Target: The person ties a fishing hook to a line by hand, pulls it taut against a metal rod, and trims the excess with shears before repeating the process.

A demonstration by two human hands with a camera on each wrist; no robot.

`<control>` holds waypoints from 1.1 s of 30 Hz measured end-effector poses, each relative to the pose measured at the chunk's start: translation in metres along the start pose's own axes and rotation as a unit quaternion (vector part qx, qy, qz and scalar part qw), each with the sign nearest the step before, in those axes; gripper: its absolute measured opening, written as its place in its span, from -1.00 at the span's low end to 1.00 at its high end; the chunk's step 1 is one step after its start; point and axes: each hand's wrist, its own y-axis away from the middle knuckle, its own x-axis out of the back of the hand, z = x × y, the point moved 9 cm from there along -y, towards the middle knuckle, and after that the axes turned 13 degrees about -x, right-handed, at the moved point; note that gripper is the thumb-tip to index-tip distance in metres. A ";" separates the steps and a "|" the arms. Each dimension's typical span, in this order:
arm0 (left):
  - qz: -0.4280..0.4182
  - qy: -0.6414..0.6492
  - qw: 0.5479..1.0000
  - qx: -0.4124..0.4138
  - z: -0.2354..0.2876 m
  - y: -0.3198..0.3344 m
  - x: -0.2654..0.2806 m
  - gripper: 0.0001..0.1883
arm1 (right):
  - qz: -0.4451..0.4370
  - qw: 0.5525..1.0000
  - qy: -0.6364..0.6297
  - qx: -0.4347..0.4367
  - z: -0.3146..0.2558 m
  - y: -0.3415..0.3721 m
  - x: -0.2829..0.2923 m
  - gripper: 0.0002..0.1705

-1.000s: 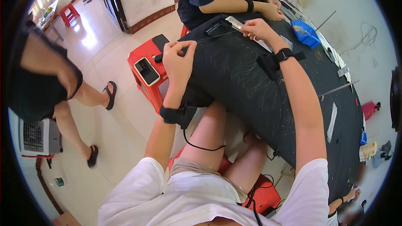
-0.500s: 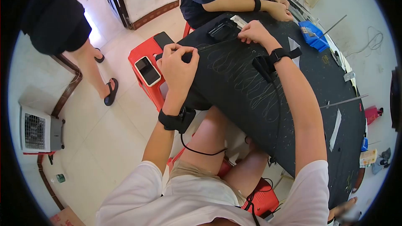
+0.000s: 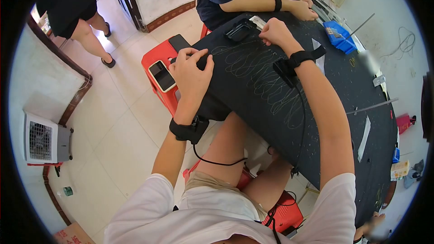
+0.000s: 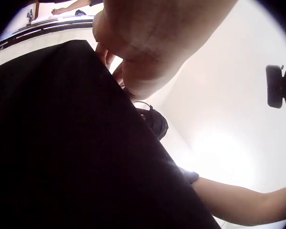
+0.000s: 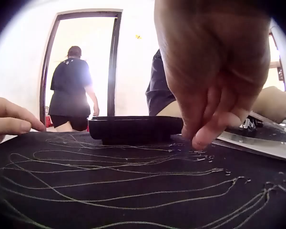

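Several thin, pale cords (image 5: 128,208) lie in loose loops across the black-covered table (image 3: 325,104), with small metal fittings at their ends. My right hand (image 3: 278,32) is low over the table by these ends. In the right wrist view its thumb and finger tips pinch at a cord's end, mostly hidden by the fingers. At the near left table edge is my left hand (image 3: 192,74), thumb and index finger apart. Its fingertips rest at the edge, beside the far ends of the loops. A shallow black tray (image 5: 136,130) stands just beyond the cords.
A red stool (image 3: 153,57) beside the table bears a white-cased phone (image 3: 162,77) and a dark phone (image 3: 179,42). Toward the wall stand a blue bin (image 3: 337,40) and a thin metal rod (image 3: 373,106). Another person's forearms (image 3: 253,3) rest on the table's far end.
The left thumb and index finger, nearly together before, have parted. My right hand has dropped closer to the table and moved slightly. In the background, the walking person has moved toward the doorway.
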 end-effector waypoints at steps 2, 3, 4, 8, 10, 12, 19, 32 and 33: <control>0.030 -0.029 0.999 -0.018 0.005 -0.001 0.010 -0.80 | 0.033 0.999 -0.011 0.006 0.005 0.002 0.010 -0.84; 0.029 -0.026 0.999 -0.021 0.006 -0.001 0.011 -0.80 | 0.049 0.998 -0.018 0.023 0.005 0.011 0.017 -0.84; 0.042 -0.017 0.999 -0.027 0.007 -0.002 0.014 -0.80 | 0.065 0.997 -0.025 0.037 0.008 0.020 0.026 -0.83; 0.000 0.064 0.996 -0.067 0.036 -0.003 0.013 -0.84 | 0.159 0.977 0.040 0.133 0.023 0.080 0.050 -0.78; -0.037 0.153 0.982 -0.106 0.067 0.000 0.006 -0.85 | 0.148 0.982 0.028 0.111 0.050 0.118 0.059 -0.76; -0.098 0.212 0.970 -0.075 0.088 0.011 -0.010 -0.83 | 0.132 0.988 0.003 0.085 0.083 0.160 0.068 -0.75; -0.215 0.411 0.884 -0.055 0.194 0.054 -0.060 -0.83 | 0.037 0.965 -0.249 -0.080 0.207 0.309 0.100 -0.80; -0.206 0.320 0.906 -0.184 0.256 0.090 -0.061 -0.87 | 0.280 0.839 -0.164 -0.437 0.518 0.542 0.191 -0.81; -0.203 0.295 0.913 -0.194 0.257 0.089 -0.059 -0.88 | 0.299 0.825 -0.102 -0.469 0.539 0.548 0.202 -0.80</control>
